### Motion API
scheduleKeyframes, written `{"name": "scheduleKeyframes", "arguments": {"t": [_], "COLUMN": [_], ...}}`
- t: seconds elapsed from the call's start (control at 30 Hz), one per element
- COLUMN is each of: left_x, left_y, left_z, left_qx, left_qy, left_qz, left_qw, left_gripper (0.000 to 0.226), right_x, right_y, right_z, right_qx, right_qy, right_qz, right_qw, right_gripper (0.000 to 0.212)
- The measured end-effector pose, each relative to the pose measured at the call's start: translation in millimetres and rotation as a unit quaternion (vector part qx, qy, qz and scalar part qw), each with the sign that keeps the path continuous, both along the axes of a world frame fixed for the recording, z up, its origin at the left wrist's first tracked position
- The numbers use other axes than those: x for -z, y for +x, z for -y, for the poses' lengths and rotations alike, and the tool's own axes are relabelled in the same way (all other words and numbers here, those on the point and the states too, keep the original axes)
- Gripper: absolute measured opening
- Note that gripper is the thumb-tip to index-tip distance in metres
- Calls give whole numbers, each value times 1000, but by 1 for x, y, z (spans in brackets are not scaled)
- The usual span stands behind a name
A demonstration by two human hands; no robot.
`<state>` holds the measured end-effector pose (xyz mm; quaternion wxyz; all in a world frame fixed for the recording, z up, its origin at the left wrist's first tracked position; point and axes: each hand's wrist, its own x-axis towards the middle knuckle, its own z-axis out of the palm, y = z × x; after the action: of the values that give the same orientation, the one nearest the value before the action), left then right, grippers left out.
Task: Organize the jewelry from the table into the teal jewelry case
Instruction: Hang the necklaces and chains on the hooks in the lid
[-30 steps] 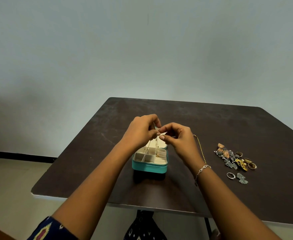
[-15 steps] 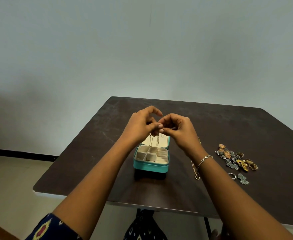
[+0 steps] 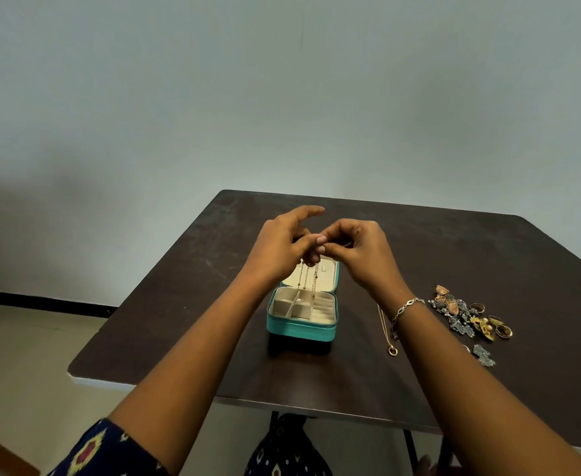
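above the open teal jewelry case (image 3: 301,327) on the worktop (image 3: 179,304), the left hand (image 3: 282,247) and right hand (image 3: 366,257) meet, fingers (image 3: 314,241) curled, pinching a gold chain (image 3: 307,280) that hangs over the case's compartments. right of the case lie a gold necklace (image 3: 386,329) and loose jewelry (image 3: 467,314).

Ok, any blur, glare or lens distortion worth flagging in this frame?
Head view: soft, dim light, darkened corners; the wide lens stretches the table toward the frame edges; a dark shadow lies before the teal jewelry case; the left hand, right hand and thin chain look slightly soft; no glare.
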<state>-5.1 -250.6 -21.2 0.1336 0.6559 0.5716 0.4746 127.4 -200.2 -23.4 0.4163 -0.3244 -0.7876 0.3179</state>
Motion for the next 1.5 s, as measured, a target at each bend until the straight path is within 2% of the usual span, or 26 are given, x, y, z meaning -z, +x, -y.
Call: {"name": "scheduleKeyframes", "arguments": {"t": [0.1, 0.27, 0.43, 0.53, 0.63, 0.73, 0.83, 0.97, 1.23, 1.37, 1.5], "left_x": [-1, -3, -4, -4, 6, 37, 69, 90, 107, 112, 110], "left_y": [-1, 1, 1, -2, -12, -29, -42, -44, -45, -48, -46], "left_z": [0, 0, -3, -3, -9, -24, -38, -52, -74, -74, -67], "left_qx": [5, -9, -18, -22, -64, -145, -177, -163, -128, -113, -51], "left_qy": [0, -30, -56, -58, -61, -83, -140, -179, -225, -190, -121], "left_qz": [24, 18, 117, 186, 217, 195, 161, 172, 185, 232, 332], "left_qw": [1000, 999, 991, 981, 972, 966, 961, 955, 948, 947, 934], "left_gripper": [40, 36, 34, 32, 29, 23, 17, 20, 53, 54, 45], "right_x": [0, 7, 6, 1, -3, -7, -9, -7, 7, 14, 17], "right_y": [-1, -2, -5, -6, -7, -10, -15, -21, -30, -35, -38], "right_z": [-1, -1, -2, -6, -10, -15, -20, -26, -34, -35, -36], "right_qx": [11, 42, 50, 48, 41, 36, 37, 43, 52, 45, 44], "right_qy": [21, 109, 178, 157, 138, 117, 103, 81, 55, 49, 52], "right_qz": [10, 62, 80, 72, 75, 78, 81, 76, 91, 93, 89], "right_qw": [1000, 991, 980, 984, 987, 989, 991, 993, 993, 993, 994], "right_gripper": [3, 2, 4, 7, 8, 9, 9, 11, 11, 10, 12]}}
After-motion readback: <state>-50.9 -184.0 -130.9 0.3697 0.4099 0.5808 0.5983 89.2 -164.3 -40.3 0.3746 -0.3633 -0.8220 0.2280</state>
